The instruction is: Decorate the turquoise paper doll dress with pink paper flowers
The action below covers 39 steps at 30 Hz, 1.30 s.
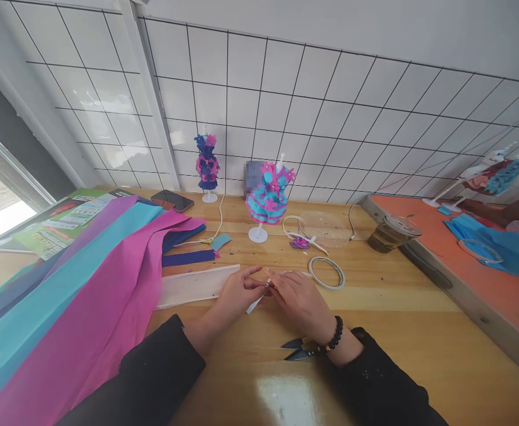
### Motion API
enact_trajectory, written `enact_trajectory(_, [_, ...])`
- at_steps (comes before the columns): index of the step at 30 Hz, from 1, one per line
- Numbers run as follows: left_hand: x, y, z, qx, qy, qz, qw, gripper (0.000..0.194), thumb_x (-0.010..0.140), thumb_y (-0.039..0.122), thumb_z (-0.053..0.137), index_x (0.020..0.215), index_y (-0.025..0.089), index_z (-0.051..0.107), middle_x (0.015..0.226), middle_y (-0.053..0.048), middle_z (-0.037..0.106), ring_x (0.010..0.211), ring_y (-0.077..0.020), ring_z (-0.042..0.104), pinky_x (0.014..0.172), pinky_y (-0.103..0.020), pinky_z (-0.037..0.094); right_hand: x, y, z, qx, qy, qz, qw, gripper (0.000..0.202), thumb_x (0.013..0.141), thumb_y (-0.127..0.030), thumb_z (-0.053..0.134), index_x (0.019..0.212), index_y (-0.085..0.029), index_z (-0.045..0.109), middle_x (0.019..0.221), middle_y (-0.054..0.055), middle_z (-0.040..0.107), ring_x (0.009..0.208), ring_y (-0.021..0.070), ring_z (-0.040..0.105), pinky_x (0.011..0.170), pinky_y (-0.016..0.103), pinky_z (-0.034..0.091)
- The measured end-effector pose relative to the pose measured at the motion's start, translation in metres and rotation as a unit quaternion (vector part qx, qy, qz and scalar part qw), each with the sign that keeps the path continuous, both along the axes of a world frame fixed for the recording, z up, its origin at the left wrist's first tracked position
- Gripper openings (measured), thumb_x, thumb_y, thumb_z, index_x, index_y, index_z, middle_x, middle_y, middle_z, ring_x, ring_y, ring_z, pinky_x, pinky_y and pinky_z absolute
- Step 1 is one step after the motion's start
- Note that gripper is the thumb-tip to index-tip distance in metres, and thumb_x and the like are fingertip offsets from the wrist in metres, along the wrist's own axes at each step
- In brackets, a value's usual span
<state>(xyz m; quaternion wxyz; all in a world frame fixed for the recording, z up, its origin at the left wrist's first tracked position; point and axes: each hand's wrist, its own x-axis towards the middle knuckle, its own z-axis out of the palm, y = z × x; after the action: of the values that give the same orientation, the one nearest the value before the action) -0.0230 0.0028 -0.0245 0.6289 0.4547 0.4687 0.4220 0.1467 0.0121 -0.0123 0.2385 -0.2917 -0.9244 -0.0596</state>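
1. Pinching is seen at the left hand (pixel 235 287): a narrow white strip (pixel 254 305) is held between thumb and forefinger.
2. By the right hand (pixel 301 299), the strip's upper end is met with the fingertips; fingers are held close together and bent. Whether it is pinched there cannot be told, thumb mostly hidden.
3. Strip's lower end is left free, pointed down and to the left, above the wooden table (pixel 396 355).
4. A black bead bracelet (pixel 337 334) is worn on the right wrist; scissors (pixel 301 354) are partly covered by that wrist, blades pointed left.
5. Just beside the left hand, a wide white paper band (pixel 192 287) is laid flat; a dark blue strip (pixel 188 258) is seen behind it.
6. Beyond the right hand, a tape roll (pixel 326 273) is laid flat, with a clear round lid (pixel 325 228) farther back.
7. Behind the hands, a pink and turquoise doll dress (pixel 266 207) is held upright on a white stand; a dark blue and pink one (pixel 208 165) is stood farther back, left.
8. At left, pink paper (pixel 130 278) and turquoise paper (pixel 64 305) are spread out; a phone (pixel 173 201) is placed behind.
9. At right, a lidded cup (pixel 392 234) is set near an orange tabletop (pixel 445 236).
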Motion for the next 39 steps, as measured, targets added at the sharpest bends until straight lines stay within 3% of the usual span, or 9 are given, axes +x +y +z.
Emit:
enact_trajectory(5, [0.0008,-0.0018,-0.0005,0.014,0.012,0.0,1.0,0.06,0.065,0.028,0.068,0.119,0.012,0.047,0.084,-0.007,0.07,0.077,-0.021,0.066,0.072,-0.033,0.051,-0.0017,0.0,-0.0025,-0.033,0.01,-0.013,0.999,0.049,0.087,-0.013,0.038,0.135,-0.017,0.025,0.088,0.009,0.064,0.081,0.022,0.057,0.069,0.038,0.045])
enact_trajectory(10, [0.0007,-0.0026,-0.0012,0.001,-0.006,0.003,1.0,0.063,0.065,0.027,0.069,0.121,0.012,0.044,0.081,-0.007,0.07,0.08,-0.0205,0.065,0.071,-0.033,0.052,-0.0021,-0.0003,-0.0034,-0.154,0.118,-0.052,0.98,0.05,0.084,-0.016,0.044,0.132,-0.022,0.029,0.083,0.004,0.064,0.077,0.0196,0.058,0.072,0.037,0.047])
enact_trajectory(19, [0.0029,-0.0035,0.0059,0.004,-0.004,0.005,1.0,0.056,0.063,0.026,0.07,0.113,0.01,0.049,0.073,-0.006,0.069,0.073,-0.0182,0.065,0.071,-0.032,0.052,-0.0045,0.0004,-0.0018,-0.314,0.3,-0.092,0.896,0.054,0.078,-0.021,0.051,0.129,-0.021,0.034,0.076,0.0,0.062,0.066,0.0141,0.057,0.068,0.031,0.048])
enact_trajectory(25, [0.0039,-0.0033,0.0055,0.014,0.016,-0.014,1.0,0.045,0.066,0.025,0.066,0.106,0.011,0.053,0.068,-0.004,0.066,0.067,-0.0152,0.063,0.067,-0.028,0.05,-0.0054,0.0036,-0.0005,-0.41,0.357,-0.099,0.833,0.059,0.075,-0.025,0.054,0.129,-0.017,0.032,0.071,-0.001,0.059,0.065,0.0129,0.055,0.063,0.028,0.047])
enact_trajectory(31, [0.0023,-0.0021,0.0009,0.052,0.044,-0.06,0.996,0.032,0.07,0.027,0.059,0.099,0.014,0.058,0.062,-0.001,0.063,0.061,-0.0142,0.061,0.055,-0.023,0.045,-0.0062,0.0014,-0.0008,-0.408,0.332,-0.09,0.846,0.058,0.076,-0.024,0.052,0.13,-0.018,0.031,0.074,-0.001,0.059,0.067,0.0124,0.053,0.065,0.028,0.046])
enact_trajectory(39, [0.0023,-0.0029,-0.0021,0.074,0.041,-0.067,0.994,0.023,0.073,0.031,0.057,0.09,0.015,0.056,0.064,-0.001,0.062,0.063,-0.0131,0.06,0.059,-0.024,0.047,-0.0061,0.0016,-0.0025,-0.421,0.326,-0.085,0.842,0.06,0.078,-0.026,0.053,0.132,-0.019,0.028,0.075,-0.001,0.059,0.068,0.0128,0.054,0.067,0.029,0.045])
